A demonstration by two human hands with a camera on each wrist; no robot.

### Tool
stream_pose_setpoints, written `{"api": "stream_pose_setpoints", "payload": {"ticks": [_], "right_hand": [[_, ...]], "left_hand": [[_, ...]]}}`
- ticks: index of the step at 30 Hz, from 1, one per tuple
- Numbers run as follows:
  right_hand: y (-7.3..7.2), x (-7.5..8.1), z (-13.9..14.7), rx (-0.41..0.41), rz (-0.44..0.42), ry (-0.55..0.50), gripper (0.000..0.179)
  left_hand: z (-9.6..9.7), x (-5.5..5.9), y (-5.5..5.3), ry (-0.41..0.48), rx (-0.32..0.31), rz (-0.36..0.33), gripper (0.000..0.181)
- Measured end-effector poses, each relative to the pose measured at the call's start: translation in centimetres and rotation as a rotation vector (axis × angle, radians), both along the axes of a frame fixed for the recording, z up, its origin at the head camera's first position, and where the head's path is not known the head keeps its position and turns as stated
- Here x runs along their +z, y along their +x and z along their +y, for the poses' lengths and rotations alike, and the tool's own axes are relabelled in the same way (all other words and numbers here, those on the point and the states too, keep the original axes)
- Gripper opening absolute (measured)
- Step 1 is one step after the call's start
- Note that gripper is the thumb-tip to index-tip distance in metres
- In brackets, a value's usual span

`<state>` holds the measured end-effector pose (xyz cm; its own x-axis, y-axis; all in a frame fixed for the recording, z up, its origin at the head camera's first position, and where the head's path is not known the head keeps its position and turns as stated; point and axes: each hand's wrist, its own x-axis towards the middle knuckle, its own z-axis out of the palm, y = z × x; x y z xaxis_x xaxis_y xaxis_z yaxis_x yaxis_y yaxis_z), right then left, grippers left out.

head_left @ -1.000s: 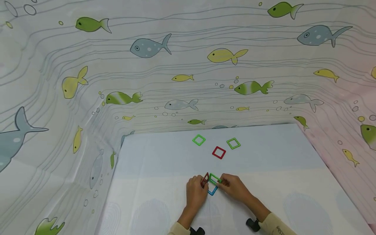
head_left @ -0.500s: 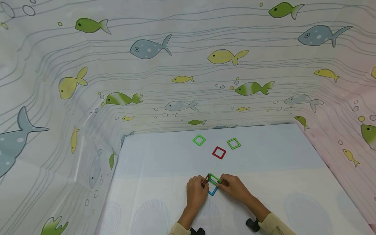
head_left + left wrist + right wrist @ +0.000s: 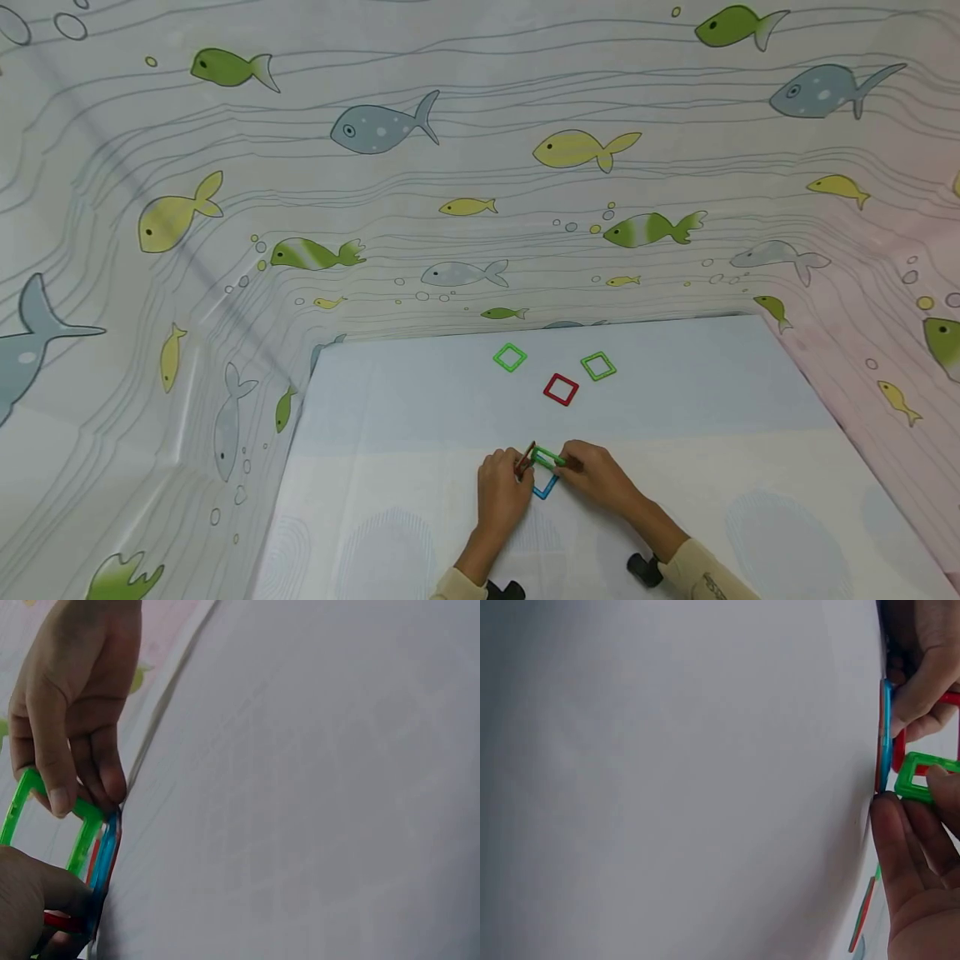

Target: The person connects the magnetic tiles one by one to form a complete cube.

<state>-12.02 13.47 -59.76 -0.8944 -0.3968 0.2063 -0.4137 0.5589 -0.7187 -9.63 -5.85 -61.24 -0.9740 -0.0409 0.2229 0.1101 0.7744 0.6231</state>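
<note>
A blue square magnetic tile lies flat on the table between the two hands. My left hand holds a red square tile that stands upright along the blue tile's left side. Thumb and fingers of my right hand pinch a green square tile at its right side. In the right wrist view the green tile tilts above the blue tile, close to the red tile. Part of the blue tile is hidden behind the left fingers.
Farther back on the table lie two green square tiles and a red square tile, all flat. A fish-patterned cloth covers the walls behind and beside the white tabletop.
The green tile has tipped slightly and shifted toward the red tile, with my right hand rising a little. My left hand keeps its hold on the red tile.
</note>
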Motion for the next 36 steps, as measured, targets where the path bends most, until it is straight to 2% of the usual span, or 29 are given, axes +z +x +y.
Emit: {"api": "stream_pose_setpoints", "payload": {"ticks": [36], "right_hand": [[0.02, -0.25, 0.22, 0.012, 0.013, -0.019, 0.028]], "left_hand": [[0.38, -0.23, -0.04, -0.049, 0.033, 0.035, 0.018]]}}
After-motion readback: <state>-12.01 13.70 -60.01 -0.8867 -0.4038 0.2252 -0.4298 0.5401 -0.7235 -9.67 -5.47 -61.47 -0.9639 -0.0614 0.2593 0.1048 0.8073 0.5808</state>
